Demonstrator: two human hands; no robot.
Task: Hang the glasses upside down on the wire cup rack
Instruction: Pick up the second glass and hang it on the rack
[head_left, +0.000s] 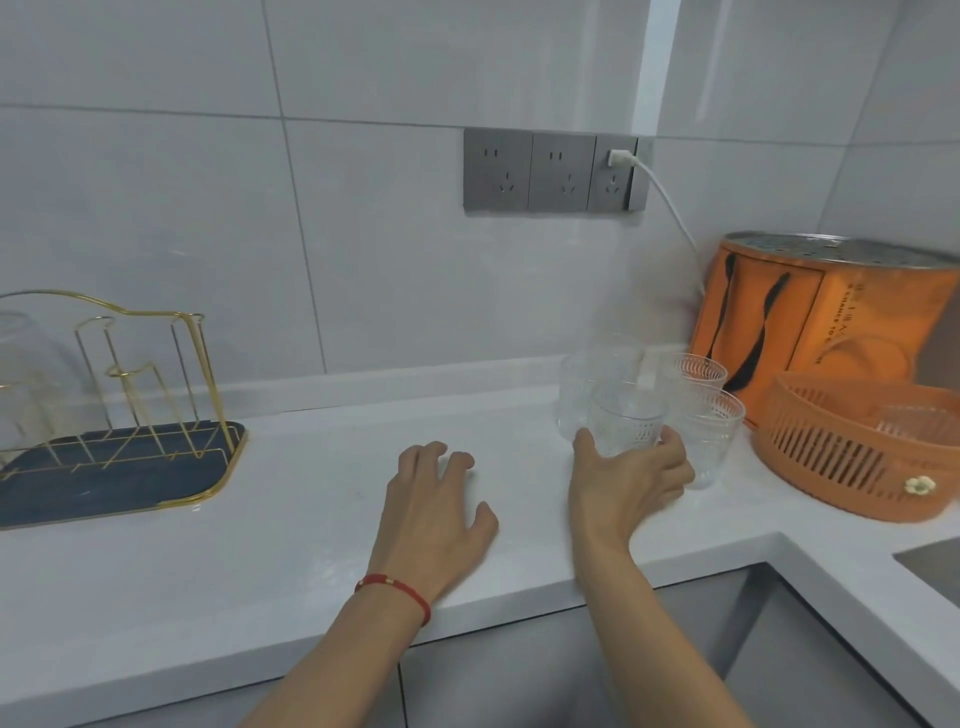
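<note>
Several clear patterned glasses stand upright in a cluster at the right of the white counter (311, 493). My right hand (631, 486) is wrapped around the nearest glass (626, 423), thumb on its left side and fingers on its right. Another glass (709, 431) stands just to its right. My left hand (436, 514) rests flat on the counter with fingers spread and holds nothing. The gold wire cup rack (145, 384) stands on a dark blue tray (130, 475) at the far left. One glass (31, 374) hangs upside down on the rack at the frame's left edge.
An orange slotted basket (852, 452) sits to the right of the glasses with a glass inside. Behind it stands an orange bag (821, 312) under a metal perforated lid. A white cable (670, 202) runs from the wall sockets (553, 171). A sink corner (930, 564) shows at lower right.
</note>
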